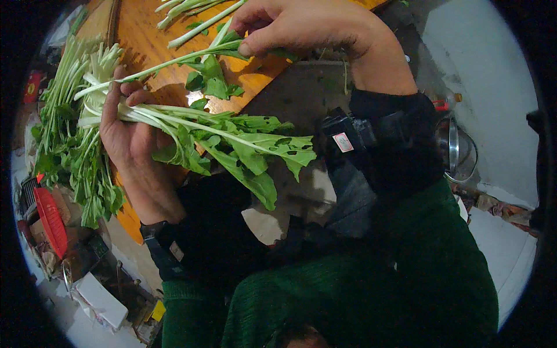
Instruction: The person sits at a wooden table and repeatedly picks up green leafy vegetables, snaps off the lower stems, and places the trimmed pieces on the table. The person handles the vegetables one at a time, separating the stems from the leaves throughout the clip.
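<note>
My left hand (136, 142) is closed around a bunch of leafy greens (249, 139). Their pale stems lie in its fingers, and the leaves, some with holes, spread out to the right. A single stalk (165, 66) slants across the left fingertips up to my right hand (301, 29), whose thumb and fingers pinch it near its leafy end. Against the left hand, at the table's left side, a heap of similar greens (64, 104) droops with its leaves downward. Under the single stalk, leaves (214, 81) hang or lie over the wooden table (145, 29); which, I cannot tell.
More pale stalks (203, 26) lie at the far side of the table. A red plastic basket (51, 220) and a white box (101, 301) are at lower left among clutter. To the right, a shiny metal pot (454, 145) stands by the pale wall (493, 87).
</note>
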